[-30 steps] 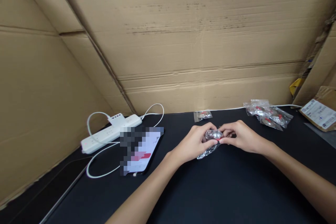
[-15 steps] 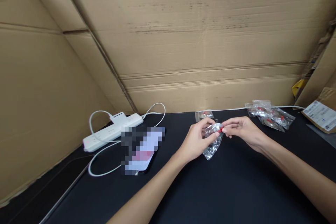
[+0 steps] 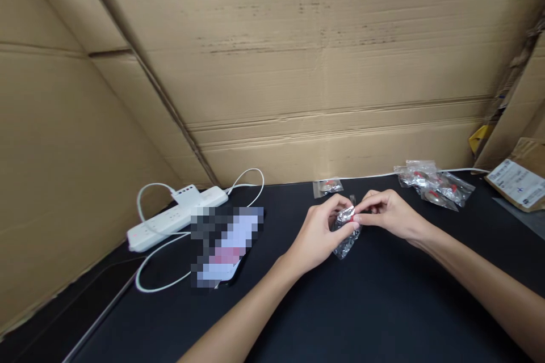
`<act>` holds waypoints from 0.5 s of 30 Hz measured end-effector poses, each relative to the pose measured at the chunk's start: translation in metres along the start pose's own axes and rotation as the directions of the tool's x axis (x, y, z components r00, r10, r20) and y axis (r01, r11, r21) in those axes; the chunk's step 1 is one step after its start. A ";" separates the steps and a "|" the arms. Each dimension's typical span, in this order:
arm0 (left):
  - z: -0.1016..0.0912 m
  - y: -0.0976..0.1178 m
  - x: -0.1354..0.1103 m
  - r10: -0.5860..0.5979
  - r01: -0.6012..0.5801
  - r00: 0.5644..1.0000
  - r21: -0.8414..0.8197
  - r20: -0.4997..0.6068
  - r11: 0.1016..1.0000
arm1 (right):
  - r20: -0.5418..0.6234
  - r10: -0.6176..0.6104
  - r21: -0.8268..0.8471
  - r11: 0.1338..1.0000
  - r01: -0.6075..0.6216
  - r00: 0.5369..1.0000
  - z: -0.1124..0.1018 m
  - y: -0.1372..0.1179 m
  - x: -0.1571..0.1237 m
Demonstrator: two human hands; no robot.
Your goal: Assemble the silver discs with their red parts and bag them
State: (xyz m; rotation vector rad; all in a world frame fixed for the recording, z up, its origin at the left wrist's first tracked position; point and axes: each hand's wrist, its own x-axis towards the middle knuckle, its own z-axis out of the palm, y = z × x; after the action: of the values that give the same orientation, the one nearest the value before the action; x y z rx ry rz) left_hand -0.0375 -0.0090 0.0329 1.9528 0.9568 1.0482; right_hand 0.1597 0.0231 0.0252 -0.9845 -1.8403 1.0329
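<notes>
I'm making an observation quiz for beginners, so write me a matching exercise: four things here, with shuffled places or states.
1. Handled packet
2. Power strip
3. Packet pile
4. Lone packet

A. Overlapping, toward the right
B. White, left of the phone
C. Near the cardboard wall, beyond the left hand
D. Between the left hand and the right hand

Pairs: 1-D, 2-B, 3-A, 4-C

Black tabletop (image 3: 361,306): power strip (image 3: 179,218) toward 10 o'clock, phone (image 3: 238,238) nearer, same bearing, cable (image 3: 158,291) looped beside, single bag (image 3: 327,186) at 12, bag pile (image 3: 434,184) at 2, parcel (image 3: 517,184) toward 3.
</notes>
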 end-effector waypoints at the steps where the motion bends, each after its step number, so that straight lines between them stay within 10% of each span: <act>1: 0.001 -0.001 0.000 -0.008 0.008 1.000 -0.021 -0.003 1.000 | 0.005 -0.032 -0.031 0.999 0.032 0.999 -0.001 -0.001 0.000; 15: 0.003 -0.010 0.008 -0.172 0.053 0.968 -0.520 -0.184 0.852 | -0.086 -0.138 -0.010 0.990 0.138 0.987 0.007 -0.011 -0.006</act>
State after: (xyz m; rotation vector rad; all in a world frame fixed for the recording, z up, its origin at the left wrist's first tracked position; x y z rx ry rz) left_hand -0.0340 0.0022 0.0260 1.3429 0.7926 1.3176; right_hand 0.1531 0.0123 0.0308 -0.8772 -1.8124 0.8904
